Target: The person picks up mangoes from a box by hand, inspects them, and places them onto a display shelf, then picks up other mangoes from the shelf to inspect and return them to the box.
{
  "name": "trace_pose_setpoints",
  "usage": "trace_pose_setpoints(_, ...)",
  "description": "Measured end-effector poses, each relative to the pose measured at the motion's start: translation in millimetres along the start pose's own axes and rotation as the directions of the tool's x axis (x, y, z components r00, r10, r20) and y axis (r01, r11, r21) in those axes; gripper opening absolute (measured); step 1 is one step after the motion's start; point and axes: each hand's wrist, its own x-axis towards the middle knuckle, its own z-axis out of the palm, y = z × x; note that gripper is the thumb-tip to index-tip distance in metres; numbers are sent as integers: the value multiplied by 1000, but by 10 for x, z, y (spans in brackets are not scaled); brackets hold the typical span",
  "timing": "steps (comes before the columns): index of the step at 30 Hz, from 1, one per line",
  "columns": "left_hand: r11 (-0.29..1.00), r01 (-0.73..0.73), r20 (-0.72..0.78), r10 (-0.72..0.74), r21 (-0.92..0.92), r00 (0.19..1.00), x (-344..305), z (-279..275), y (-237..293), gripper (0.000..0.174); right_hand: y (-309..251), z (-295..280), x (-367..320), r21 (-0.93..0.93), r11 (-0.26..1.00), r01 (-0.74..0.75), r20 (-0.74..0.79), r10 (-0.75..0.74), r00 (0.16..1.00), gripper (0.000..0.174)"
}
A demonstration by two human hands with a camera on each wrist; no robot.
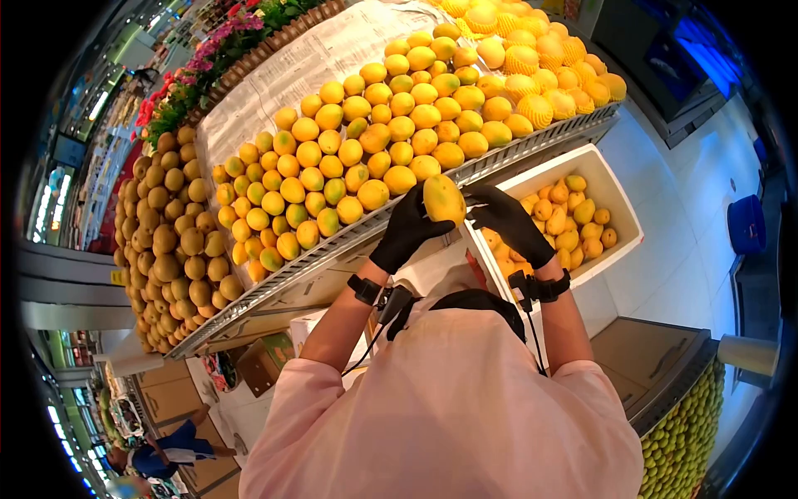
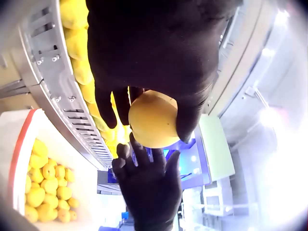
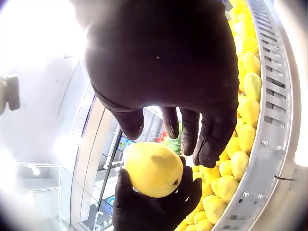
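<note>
A yellow mango with a green blush is held up at the front edge of the fruit stand. My black-gloved left hand grips it from the left, fingers and thumb curled round it. In the left wrist view the mango sits between that hand's fingers and thumb. My gloved right hand reaches in from the right with relaxed fingers, its fingertips at the mango's side. In the right wrist view the mango rests in the left hand just below the right hand's fingers.
A sloped display of yellow mangoes has a metal rim. Below right stands a white foam box holding more mangoes. Netted fruit lies at the back, brown fruit at left, a blue bin on the floor.
</note>
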Motion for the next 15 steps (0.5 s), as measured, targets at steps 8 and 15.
trace_pose_setpoints(8,729,-430,-5,510,532,860,-37,175,113,65,-260,149,-80,-38,996,76,68,-73,995,71)
trace_pose_setpoints(15,847,-345,-56,399,405,915,-31,196,36,68,-154,129,-28,30,999,36,60,-37,997,70)
